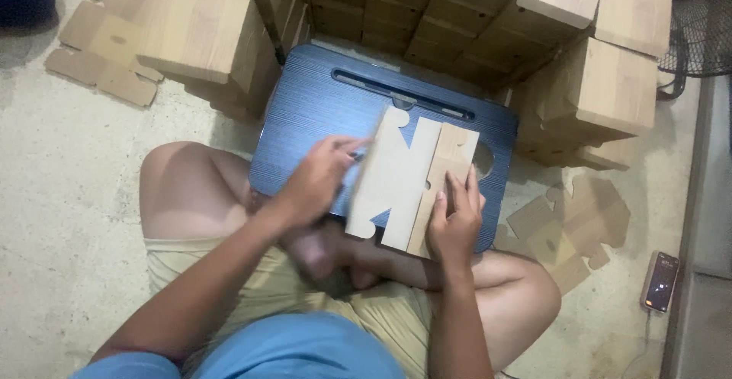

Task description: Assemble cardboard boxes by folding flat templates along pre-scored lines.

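Note:
A flat cardboard box blank (396, 177), pale with notched tabs and a wood-print strip along its right side, lies on a dark blue lap tray (320, 104) across my crossed legs. My left hand (316, 181) reaches onto the blank's left edge, fingers bent over it. My right hand (455, 223) presses flat on the blank's lower right, on the wood-print strip. Whether the left hand grips the flap or only pushes it is unclear.
Many folded wood-print boxes (587, 81) are stacked in an arc behind the tray. Flat brown cardboard blanks lie on the concrete floor at the left (103, 47) and right (568, 223). A phone (662, 281) on a cable lies at the right. A fan grille (705, 20) is top right.

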